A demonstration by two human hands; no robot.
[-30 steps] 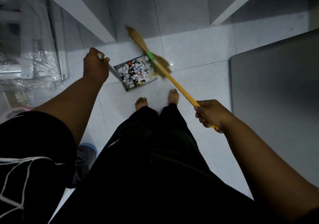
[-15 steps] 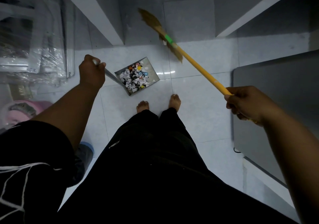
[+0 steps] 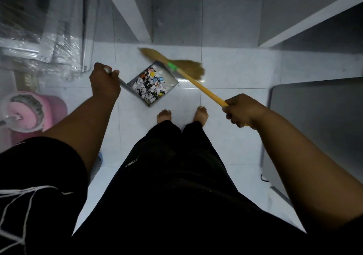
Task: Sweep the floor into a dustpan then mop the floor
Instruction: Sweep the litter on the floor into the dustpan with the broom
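While left hand [image 3: 104,81] grips dustpan [image 3: 170,78] (full), broom [image 3: 198,84] crosses its far corner.

I see a floor [image 3: 235,74] of pale, glossy tiles with the grey dustpan [image 3: 168,74] resting on it, full of paper scraps [image 3: 150,86], just ahead of two bare feet [image 3: 164,116]. At the left edge stand a pink mop bucket [image 3: 57,105] and a plastic-wrapped bundle [image 3: 49,44].

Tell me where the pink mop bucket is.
The pink round mop bucket stands at the far left of the head view, on the white tiled floor, near the plastic-wrapped bundles, left of the left hand.
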